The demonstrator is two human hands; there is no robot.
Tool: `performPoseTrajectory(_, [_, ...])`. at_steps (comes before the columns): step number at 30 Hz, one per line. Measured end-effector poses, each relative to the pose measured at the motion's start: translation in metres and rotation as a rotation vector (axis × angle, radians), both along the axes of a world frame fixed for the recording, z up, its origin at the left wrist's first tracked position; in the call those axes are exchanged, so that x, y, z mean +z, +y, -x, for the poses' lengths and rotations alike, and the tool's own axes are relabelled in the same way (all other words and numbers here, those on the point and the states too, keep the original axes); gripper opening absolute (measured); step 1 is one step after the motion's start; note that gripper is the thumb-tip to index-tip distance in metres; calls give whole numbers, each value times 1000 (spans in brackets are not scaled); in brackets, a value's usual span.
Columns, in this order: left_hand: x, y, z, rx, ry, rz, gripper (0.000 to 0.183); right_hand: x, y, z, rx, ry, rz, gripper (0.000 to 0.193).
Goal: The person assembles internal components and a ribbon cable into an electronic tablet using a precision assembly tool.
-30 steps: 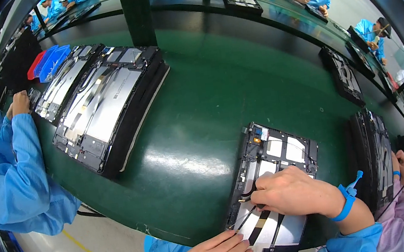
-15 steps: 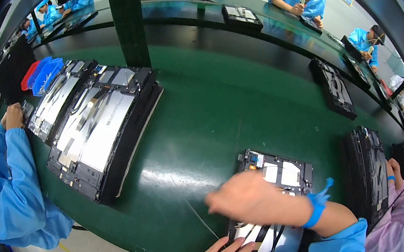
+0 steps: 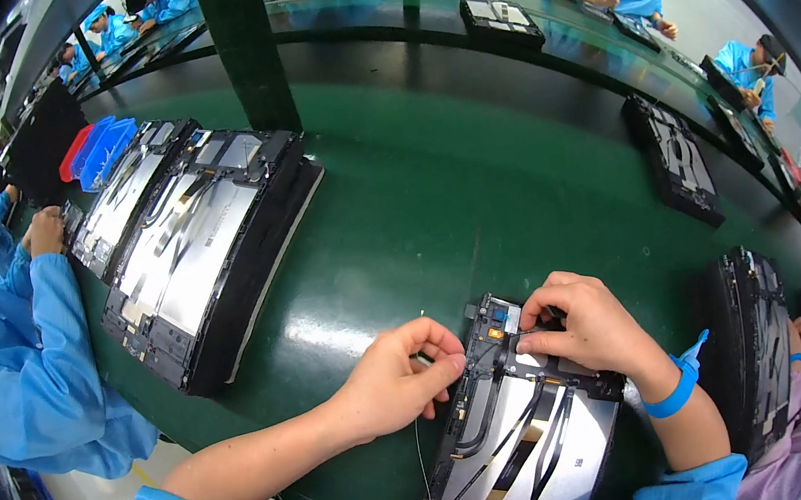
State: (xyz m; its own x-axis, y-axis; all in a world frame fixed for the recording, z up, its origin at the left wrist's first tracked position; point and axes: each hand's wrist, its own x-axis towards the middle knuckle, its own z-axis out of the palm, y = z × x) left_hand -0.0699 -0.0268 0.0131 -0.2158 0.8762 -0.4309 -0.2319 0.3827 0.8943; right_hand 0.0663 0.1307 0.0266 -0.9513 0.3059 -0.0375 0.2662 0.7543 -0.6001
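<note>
In front of me lies an opened tablet-like device (image 3: 585,447), with silver battery panels, black ribbon cables and a dark circuit section at its far end. My left hand (image 3: 401,375) is at the device's far left edge, thumb and fingers pinched on a thin cable (image 3: 422,462). One end of it pokes up past the fingers, and the rest hangs down beside the device. My right hand (image 3: 584,322), with a blue wristband (image 3: 680,391), is over the circuit section. Its thumb and forefinger are curled together there; what they grip is hidden.
Stacks of similar opened devices stand at the left (image 3: 188,266) and at the right (image 3: 748,347). Another device (image 3: 675,161) lies at the far right, below a raised shelf (image 3: 342,17). Blue bins (image 3: 106,151) stand far left. Co-workers sit on both sides and beyond the shelf.
My right hand has moved from crossing the device to its far right part. My left hand has risen from the device's near left edge and now pinches the thin cable. The view has shifted slightly.
</note>
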Motion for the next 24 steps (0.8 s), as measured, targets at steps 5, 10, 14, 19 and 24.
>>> performPoseTrajectory(5, [-6,0,3,-114,61,120,15,-3,3,2,2,6,-20,18])
performPoseTrajectory(10, [-13,0,4,-147,-50,102,19,-2,3,3,-64,-31,68,16])
performPoseTrajectory(14, [-12,1,3,-149,-80,115,20,-2,1,1,-57,-15,41,16])
performPoseTrajectory(19, [-11,3,3,-142,-73,132,20,4,-4,-1,-58,-71,-105,15])
performPoseTrajectory(24, [-13,4,3,-127,-96,121,19,9,-9,-1,-99,-132,-52,15])
